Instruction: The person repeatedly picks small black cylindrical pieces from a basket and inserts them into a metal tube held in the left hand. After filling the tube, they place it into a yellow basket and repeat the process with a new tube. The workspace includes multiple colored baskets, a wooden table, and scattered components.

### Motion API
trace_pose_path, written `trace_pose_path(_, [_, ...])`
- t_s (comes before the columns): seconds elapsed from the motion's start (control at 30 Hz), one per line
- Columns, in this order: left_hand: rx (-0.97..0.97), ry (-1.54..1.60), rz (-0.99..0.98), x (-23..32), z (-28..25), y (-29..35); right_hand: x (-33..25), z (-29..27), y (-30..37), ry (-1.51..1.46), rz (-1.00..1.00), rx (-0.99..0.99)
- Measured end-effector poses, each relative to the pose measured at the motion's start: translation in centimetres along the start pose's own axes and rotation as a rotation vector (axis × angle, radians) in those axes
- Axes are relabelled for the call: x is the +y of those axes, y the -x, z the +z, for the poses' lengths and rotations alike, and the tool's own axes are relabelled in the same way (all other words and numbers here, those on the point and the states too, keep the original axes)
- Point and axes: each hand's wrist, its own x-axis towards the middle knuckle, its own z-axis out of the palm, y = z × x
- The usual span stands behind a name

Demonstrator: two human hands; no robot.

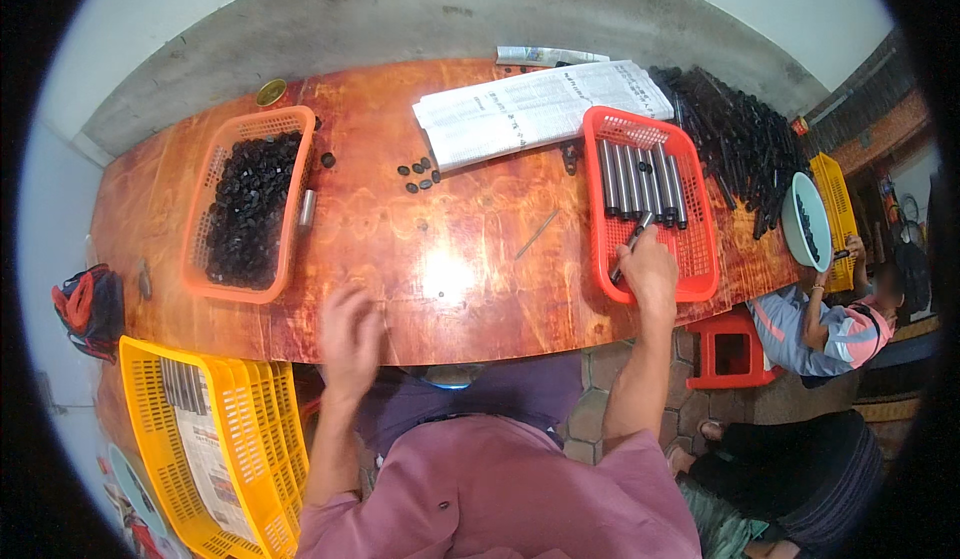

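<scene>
In the red plastic basket [712, 259] on the right, several silver metal tubes [640, 184] with black ends lie side by side. My right hand [648, 264] reaches over the near part of that basket. Its fingers are closed around another metal tube [645, 221], which is tilted and partly hidden by the hand. Over the table's near edge, left of centre, is my left hand [352, 339]. Motion smears its fingers, and no object shows in it. An orange basket [190, 249] of small black caps [255, 209] stands farther left, with a single metal tube [307, 209] beside it.
Folded newspapers [530, 114] lie at the back, near several loose black caps [418, 171]. Dark tubes [730, 124] are heaped at the right, by a pale green bowl [803, 221]. A yellow crate [215, 359] stands at lower left. A co-worker [835, 329] sits at right.
</scene>
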Motion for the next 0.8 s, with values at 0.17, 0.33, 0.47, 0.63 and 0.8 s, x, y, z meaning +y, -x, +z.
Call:
trace_pose_path(0.17, [-0.214, 0.207, 0.052, 0.9, 6.4, -0.1, -0.1, 0.8, -1.1, 0.021, 0.004, 0.006])
trace_pose_path(0.33, [-0.229, 0.149, 0.101, 0.5, 6.9, 0.4, -0.1, 0.8, -1.8, 0.028, 0.05, -0.028])
trace_pose_path(0.47, [-0.181, 0.142, 0.117, 0.4, 7.4, 0.7, -0.2, 1.1, -2.4, -0.002, 0.068, -0.035])
trace_pose_path(0.63, [-0.201, 0.214, 0.031, 0.6, 7.2, 1.0, -0.1, -0.3, -2.6, -0.042, 0.145, 0.056])
trace_pose_path(0.8, [-0.18, 0.22, 0.082, 0.4, 7.2, 0.9, 0.6, -3.5, -1.2, -0.021, 0.143, 0.281])
